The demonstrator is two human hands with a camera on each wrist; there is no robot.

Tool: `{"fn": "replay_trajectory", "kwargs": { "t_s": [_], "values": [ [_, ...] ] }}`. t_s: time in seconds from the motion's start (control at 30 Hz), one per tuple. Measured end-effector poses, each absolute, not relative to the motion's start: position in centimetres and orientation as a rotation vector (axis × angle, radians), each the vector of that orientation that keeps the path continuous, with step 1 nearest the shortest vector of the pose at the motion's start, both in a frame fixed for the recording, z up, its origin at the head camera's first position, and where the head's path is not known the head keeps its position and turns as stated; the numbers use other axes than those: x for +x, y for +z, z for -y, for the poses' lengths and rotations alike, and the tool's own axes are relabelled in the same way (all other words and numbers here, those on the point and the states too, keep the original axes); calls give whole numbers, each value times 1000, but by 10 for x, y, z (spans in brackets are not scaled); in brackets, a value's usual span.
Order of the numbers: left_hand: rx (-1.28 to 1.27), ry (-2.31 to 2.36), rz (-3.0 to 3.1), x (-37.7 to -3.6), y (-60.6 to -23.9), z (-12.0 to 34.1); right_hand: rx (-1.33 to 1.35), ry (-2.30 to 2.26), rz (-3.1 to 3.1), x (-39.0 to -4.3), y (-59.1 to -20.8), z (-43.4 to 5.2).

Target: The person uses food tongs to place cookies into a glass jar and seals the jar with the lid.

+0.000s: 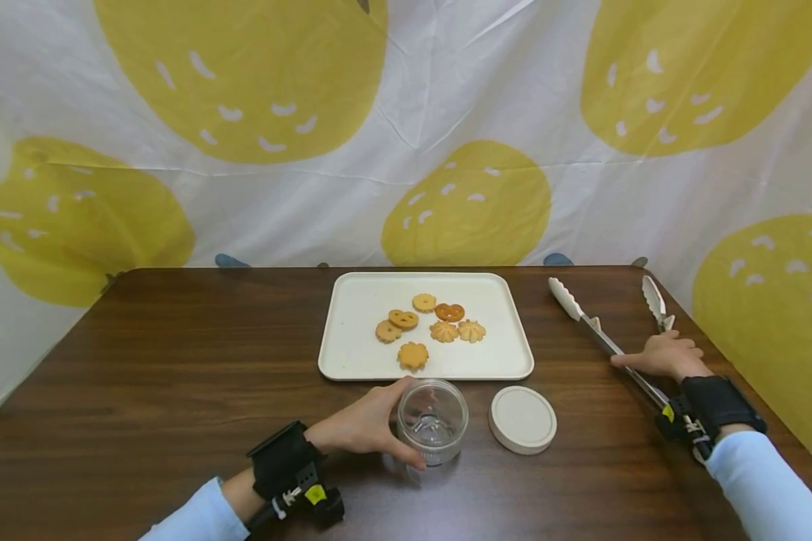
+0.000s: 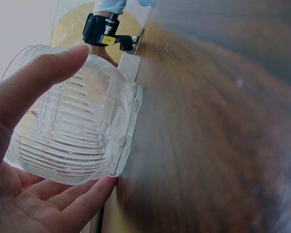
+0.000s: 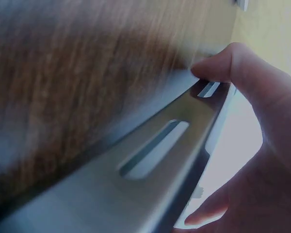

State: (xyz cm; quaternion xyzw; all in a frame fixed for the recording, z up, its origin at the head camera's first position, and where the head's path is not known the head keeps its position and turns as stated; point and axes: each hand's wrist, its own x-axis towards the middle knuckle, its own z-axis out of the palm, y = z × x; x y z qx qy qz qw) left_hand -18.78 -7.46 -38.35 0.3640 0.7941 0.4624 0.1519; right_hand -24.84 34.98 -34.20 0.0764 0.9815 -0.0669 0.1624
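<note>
On the dark wooden worktop [image 1: 176,361], near its front edge, the left hand [image 1: 362,424] grips a clear ribbed glass jar [image 1: 433,421], which stands upright and open with nothing in it; the left wrist view shows the thumb laid across one side of the glass and the fingers [image 2: 87,201] curled under the other, so this grip is wrapped round the jar. Just right of the jar lies a round white lid [image 1: 523,418], flat on the wood and apart from the glass. Behind both sits a white rectangular tray [image 1: 352,338], whose front rim is just beyond the jar, and it carries seven small cookies [image 1: 433,323], one of them darker with a red filling, the nearest one close to the front rim. Well to the right, the right hand [image 1: 663,355] rests on a pair of metal tongs [image 1: 595,327] that lie on the worktop with their white scalloped tips spread apart and pointing away from the person. From the right wrist view, the thumb presses on the upper slotted arm and the fingers curl beneath, so this grip pinches the tongs near their middle. Both wrists wear black straps.
</note>
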Motion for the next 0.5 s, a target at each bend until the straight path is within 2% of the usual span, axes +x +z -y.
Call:
{"fn": "replay_trajectory", "kwargs": {
  "t_s": [0.27, 0.5],
  "values": [
    [1043, 1331, -2276, -188, -383, 75, 118, -164, -2866, -249, -343, -354],
    [1045, 1338, -2267, -188, -384, 75, 205, -290, -2895, -245, -349, -359]
  ]
}}
